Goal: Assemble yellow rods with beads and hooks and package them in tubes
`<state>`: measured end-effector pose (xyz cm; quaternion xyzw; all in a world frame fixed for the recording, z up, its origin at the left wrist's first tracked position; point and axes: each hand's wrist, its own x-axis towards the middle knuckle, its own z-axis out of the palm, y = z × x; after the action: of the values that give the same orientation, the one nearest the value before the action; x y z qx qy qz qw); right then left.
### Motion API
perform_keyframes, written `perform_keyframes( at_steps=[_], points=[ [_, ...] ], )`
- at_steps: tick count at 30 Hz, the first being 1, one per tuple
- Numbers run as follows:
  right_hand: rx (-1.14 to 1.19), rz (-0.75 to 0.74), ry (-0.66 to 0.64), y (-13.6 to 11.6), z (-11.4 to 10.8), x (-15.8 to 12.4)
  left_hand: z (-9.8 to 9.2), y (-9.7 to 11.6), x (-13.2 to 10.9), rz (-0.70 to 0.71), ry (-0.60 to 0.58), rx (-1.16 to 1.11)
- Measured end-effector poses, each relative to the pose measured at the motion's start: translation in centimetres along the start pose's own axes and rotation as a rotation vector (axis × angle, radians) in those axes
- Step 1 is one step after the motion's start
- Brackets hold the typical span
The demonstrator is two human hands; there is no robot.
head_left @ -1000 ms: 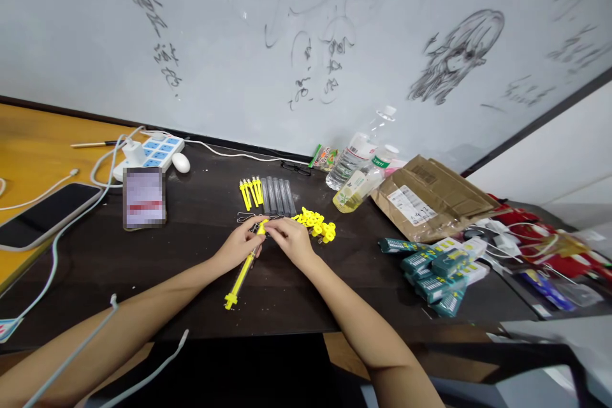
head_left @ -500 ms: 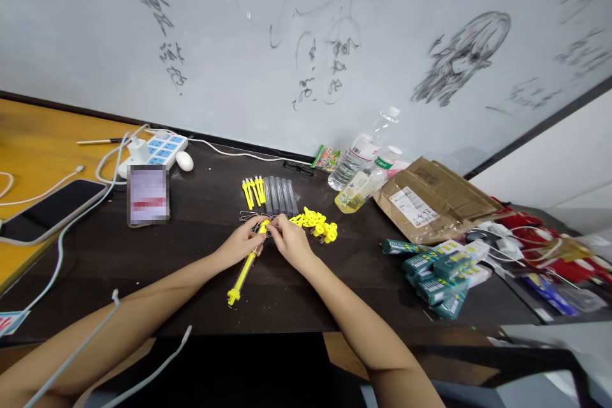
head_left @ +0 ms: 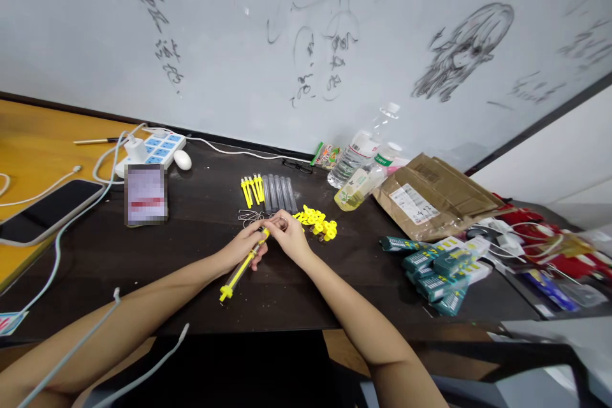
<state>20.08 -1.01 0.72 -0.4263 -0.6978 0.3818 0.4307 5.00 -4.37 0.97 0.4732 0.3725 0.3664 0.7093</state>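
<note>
My left hand (head_left: 242, 248) is closed round a slim clear tube with a yellow rod inside (head_left: 243, 271). The tube slants down to the left and has a yellow cross-shaped end piece at its lower tip. At the upper end, my right hand (head_left: 291, 237) pinches with thumb and finger. A thin wire loop (head_left: 283, 222) seems to show there; its full shape is hidden by the fingers. Just beyond my hands lie bent wire pieces (head_left: 249, 217), several clear tubes (head_left: 279, 192), several yellow rods (head_left: 252, 190) and a pile of small yellow parts (head_left: 319, 223).
At the left are a pixelated device (head_left: 146, 195), a power strip (head_left: 162, 148), a phone (head_left: 52, 210) and loose white cables. Bottles (head_left: 358, 186), a brown package (head_left: 430, 194) and green boxes (head_left: 442, 274) stand or lie to the right. A whiteboard (head_left: 229, 64) rises behind.
The tube's lower end has swung slightly left and up. My right fingers have shifted a little at its top end, and a wire loop now shows there.
</note>
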Motion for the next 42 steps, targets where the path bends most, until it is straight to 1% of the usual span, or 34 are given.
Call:
perform_keyframes(
  at_steps=[4,8,14,16,18,21,23,26,29,31,37,42],
  points=[
    [0.066,0.026,-0.037,0.0,0.0,0.1,0.2,0.1,0.0,-0.007,0.019,0.022],
    [0.099,-0.009,-0.087,-0.1,-0.2,0.0,-0.2,-0.1,0.2,0.001,0.009,0.077],
    [0.0,-0.071,-0.132,-0.4,-0.3,-0.2,-0.5,-0.6,0.4,0.025,-0.012,0.071],
    [-0.035,-0.096,-0.146,-0.5,-0.3,-0.2,-0.5,-0.8,0.5,0.048,0.005,0.072],
    [-0.06,-0.112,-0.139,-0.5,-0.2,-0.3,-0.6,-0.8,0.7,0.08,0.047,0.075],
    [-0.109,-0.093,-0.119,-0.3,0.0,-0.5,-0.6,-0.8,0.9,0.118,0.107,0.065],
    [-0.126,-0.072,-0.138,-0.1,0.2,-0.5,-0.6,-0.9,0.9,0.145,0.123,0.054],
    [-0.031,-0.026,-0.18,0.2,0.6,-0.5,-0.5,-1.1,0.9,0.173,0.15,0.03],
    [0.103,0.001,-0.207,0.5,0.9,-0.4,-0.4,-1.2,0.9,0.165,0.181,-0.019],
    [0.149,0.002,-0.209,0.7,1.0,-0.3,-0.3,-1.1,0.8,0.158,0.188,-0.056],
    [0.211,-0.018,-0.183,0.8,0.9,-0.2,0.3,0.1,0.3,0.14,0.175,-0.145],
    [0.223,-0.004,-0.176,0.7,0.9,-0.2,-0.1,0.4,0.6,0.072,0.133,-0.226]
  ],
)
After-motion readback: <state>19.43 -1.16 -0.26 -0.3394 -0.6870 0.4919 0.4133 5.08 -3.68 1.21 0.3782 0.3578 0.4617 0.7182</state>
